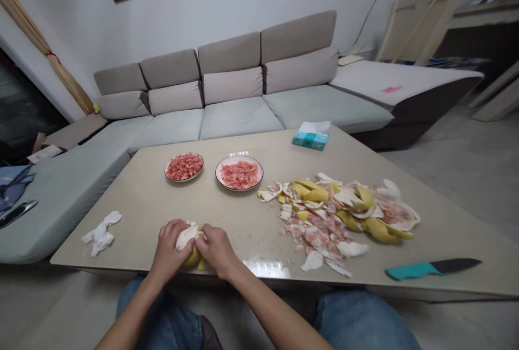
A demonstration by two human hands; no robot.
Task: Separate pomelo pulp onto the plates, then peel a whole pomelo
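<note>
Both my hands grip a partly peeled pomelo [187, 237] at the near edge of the table [259, 220]. White pith shows on top of the fruit and yellow rind underneath. My left hand [169, 250] wraps its left side with fingers curled. My right hand [217, 250] holds its right side, fingers bent over the top. Beyond the hands stand two white plates of pink pomelo flesh, the left plate [184, 167] and the right plate [239, 173].
A heap of yellow peel and white pith scraps [340, 212] covers the table's right half. A knife with a teal handle [432, 268] lies near the right front edge. A crumpled tissue [101, 233] lies at left, a tissue box [311, 136] at the back, a grey sofa [239, 101] behind.
</note>
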